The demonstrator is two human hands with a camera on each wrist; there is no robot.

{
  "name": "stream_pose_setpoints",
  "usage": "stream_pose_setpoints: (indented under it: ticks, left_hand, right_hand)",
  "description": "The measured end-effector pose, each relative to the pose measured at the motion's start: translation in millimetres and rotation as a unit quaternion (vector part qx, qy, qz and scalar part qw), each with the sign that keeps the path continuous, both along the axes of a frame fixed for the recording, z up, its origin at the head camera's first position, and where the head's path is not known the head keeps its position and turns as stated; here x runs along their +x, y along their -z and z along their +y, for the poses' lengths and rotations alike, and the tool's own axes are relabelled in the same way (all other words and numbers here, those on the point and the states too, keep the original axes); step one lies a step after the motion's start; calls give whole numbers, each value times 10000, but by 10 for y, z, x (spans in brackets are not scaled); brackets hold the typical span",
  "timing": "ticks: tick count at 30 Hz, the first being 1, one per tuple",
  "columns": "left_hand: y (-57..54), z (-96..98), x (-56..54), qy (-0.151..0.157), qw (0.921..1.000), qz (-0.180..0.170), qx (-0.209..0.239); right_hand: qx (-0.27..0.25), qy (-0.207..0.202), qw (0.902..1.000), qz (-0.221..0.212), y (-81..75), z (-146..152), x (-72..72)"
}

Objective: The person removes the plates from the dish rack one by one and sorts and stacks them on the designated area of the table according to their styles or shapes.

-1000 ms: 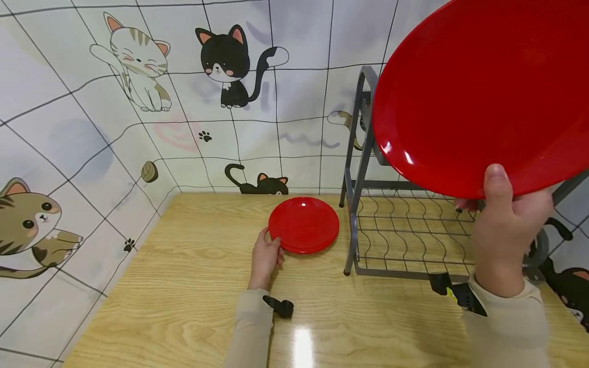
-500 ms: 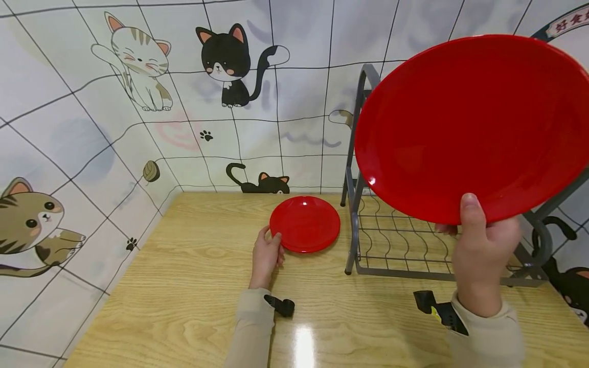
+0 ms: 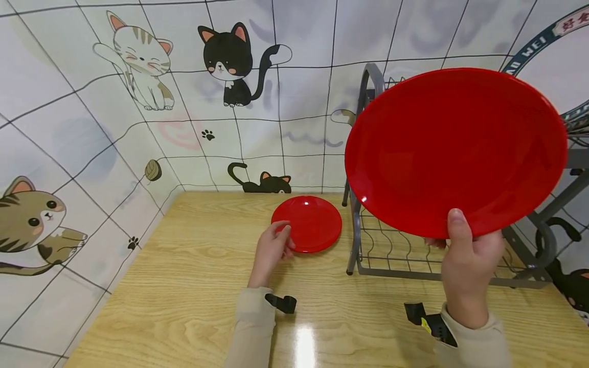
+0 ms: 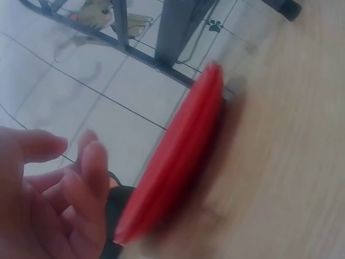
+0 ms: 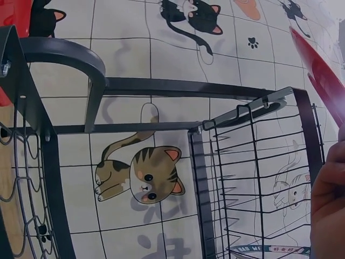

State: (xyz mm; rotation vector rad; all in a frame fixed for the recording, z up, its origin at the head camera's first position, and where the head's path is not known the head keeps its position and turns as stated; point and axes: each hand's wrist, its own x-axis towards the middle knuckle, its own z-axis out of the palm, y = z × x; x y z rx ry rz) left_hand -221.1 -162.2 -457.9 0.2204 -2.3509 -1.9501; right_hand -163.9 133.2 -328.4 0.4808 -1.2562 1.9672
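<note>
In the head view, my right hand (image 3: 471,271) grips a large red oval-looking plate (image 3: 455,148) by its lower rim, thumb on its face. The plate is raised in front of the rack, tilted toward the camera. At the right edge of the right wrist view, part of that hand (image 5: 329,205) shows below the plate's edge (image 5: 321,75). A smaller red plate (image 3: 308,225) lies on the table; the left wrist view shows a seam along its edge (image 4: 172,156), like stacked plates. My left hand (image 4: 59,199) is just apart from it, fingers loosely bent around nothing.
A grey metal dish rack (image 3: 395,273) with wavy wire slots stands right of the small plate; its upper wire tier (image 5: 259,172) shows in the right wrist view. Cat-patterned tiled walls (image 3: 303,97) bound the wooden table (image 3: 193,286) behind and at left.
The large plate in my right hand has come down and to the left, now wholly in view. My left hand has let go of the small plate's rim and lifted slightly.
</note>
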Motion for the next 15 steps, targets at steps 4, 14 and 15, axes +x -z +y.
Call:
stream_pose_setpoints:
  ticks: [4, 14, 15]
  left_hand:
    - [-121, 38, 31, 253, 9996, 11, -159]
    - [-471, 42, 190, 909, 9952, 258, -251]
    - [-500, 40, 205, 1014, 9942, 292, -206]
  right_hand:
    - [38, 43, 10000, 3, 42, -2, 15]
    - [626, 193, 9978, -125, 144, 72, 12]
    - [738, 225, 9969, -165, 155, 82, 13]
